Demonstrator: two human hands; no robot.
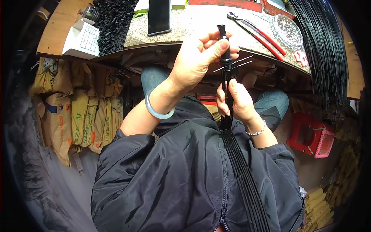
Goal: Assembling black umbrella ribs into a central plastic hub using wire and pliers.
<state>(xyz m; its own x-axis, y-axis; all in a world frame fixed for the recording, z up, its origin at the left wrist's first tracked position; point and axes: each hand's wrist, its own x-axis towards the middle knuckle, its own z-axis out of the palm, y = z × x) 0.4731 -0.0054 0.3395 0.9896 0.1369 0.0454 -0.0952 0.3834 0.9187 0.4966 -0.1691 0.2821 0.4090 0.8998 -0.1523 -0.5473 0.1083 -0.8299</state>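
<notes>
The black jacket (174, 178) fills the lower frame and hides the lap; the bundle of thin black rods (239, 170) runs down over it and off the bottom edge. More black rods (324, 50) hang over the worktop (201, 27) at right, their ends lost in shadow. The left hand (197, 62), raised, closes thumb and fingers around a black cap (225, 46) at the bundle's top. The right hand (235, 100) grips the bundle just below. A glass dish (286, 31) sits on the worktop, its contents unclear, beside red-handled pliers (259, 33) and a phone (159, 16).
</notes>
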